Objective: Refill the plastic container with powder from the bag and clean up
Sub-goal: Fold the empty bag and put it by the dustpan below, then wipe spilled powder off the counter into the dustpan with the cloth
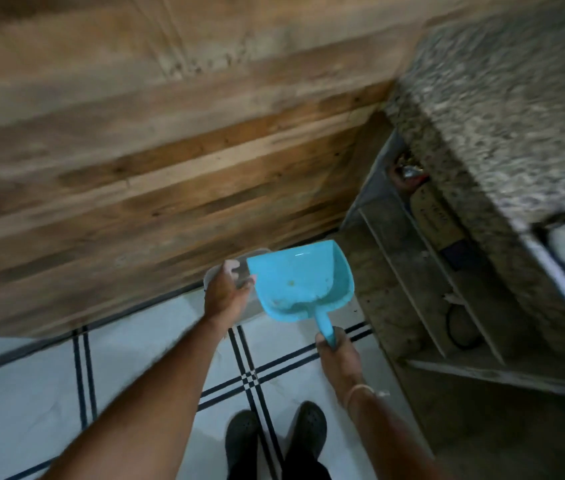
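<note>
Right grip (334, 344) clamped on dustpan (302, 282) handle, left grip (224, 296) clamped round container (257, 254) just left of it; keep dustpan level w/ residue.

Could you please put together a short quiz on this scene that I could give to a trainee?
1. Which hand grips the handle of the blue dustpan? A) left B) right C) both
2. True or false: the dustpan is heaped full of powder.
3. Fill in: the left hand holds a translucent plastic ____ just behind the dustpan.
Key: 1 B, the right hand. 2 False: it is almost empty. 3 container.
</note>
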